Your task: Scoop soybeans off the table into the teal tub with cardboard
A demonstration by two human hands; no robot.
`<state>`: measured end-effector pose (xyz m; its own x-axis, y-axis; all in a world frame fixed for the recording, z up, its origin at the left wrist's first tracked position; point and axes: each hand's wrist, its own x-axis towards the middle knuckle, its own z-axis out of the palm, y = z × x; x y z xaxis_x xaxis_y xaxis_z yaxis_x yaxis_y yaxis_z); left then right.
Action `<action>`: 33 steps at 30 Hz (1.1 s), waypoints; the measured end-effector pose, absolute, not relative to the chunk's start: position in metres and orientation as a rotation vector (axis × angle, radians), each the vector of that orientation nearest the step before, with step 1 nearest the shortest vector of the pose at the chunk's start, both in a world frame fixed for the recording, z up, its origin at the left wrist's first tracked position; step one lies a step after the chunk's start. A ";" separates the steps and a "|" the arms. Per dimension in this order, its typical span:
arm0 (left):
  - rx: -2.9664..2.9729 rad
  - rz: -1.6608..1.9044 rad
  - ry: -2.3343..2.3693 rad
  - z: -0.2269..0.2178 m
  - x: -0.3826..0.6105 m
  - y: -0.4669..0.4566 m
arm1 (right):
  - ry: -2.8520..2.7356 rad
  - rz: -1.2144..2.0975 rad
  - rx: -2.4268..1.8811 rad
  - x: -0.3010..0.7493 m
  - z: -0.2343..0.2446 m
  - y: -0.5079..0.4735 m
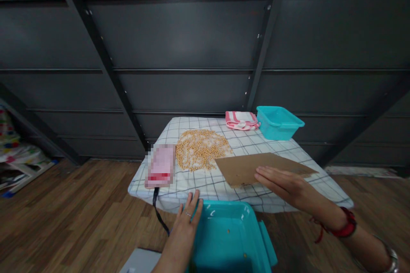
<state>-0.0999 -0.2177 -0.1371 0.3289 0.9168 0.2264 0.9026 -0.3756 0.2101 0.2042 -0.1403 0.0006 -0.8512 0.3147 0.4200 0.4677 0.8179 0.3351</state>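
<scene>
A flat brown cardboard sheet (240, 168) lies at a slant over the right part of the table. My right hand (286, 185) is closed on its near side, fingers straight across the top and the thumb out of sight. My left hand (188, 217), wearing a ring, has its fingers spread at the left rim of a teal plastic basin (224, 205), near the table's front edge. Inside the basin are a few small loose grains. Pale yellow beans or grains mixed with white bits (201, 149) form a spread-out heap left of the cardboard.
A checked cloth (205, 183) covers the table. Toward the back right stand a folded pink-and-white towel (241, 120) and a teal tub (278, 123). A pink, blurred-out packet (162, 164) lies at the left, beside a black strap (156, 209). Dark panelled wall rises behind.
</scene>
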 end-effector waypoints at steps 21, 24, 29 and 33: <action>2.520 0.530 1.705 -0.138 -0.101 -0.217 | -2.675 -0.710 -0.515 0.206 0.000 -0.155; 2.525 0.507 1.715 -0.141 -0.102 -0.216 | -2.673 -0.682 -0.503 0.201 -0.001 -0.152; 2.533 0.509 1.731 -0.143 -0.102 -0.216 | -2.641 -0.756 -0.484 0.192 -0.003 -0.148; 2.520 0.508 1.741 -0.142 -0.101 -0.216 | -2.665 -0.793 -0.441 0.196 0.000 -0.155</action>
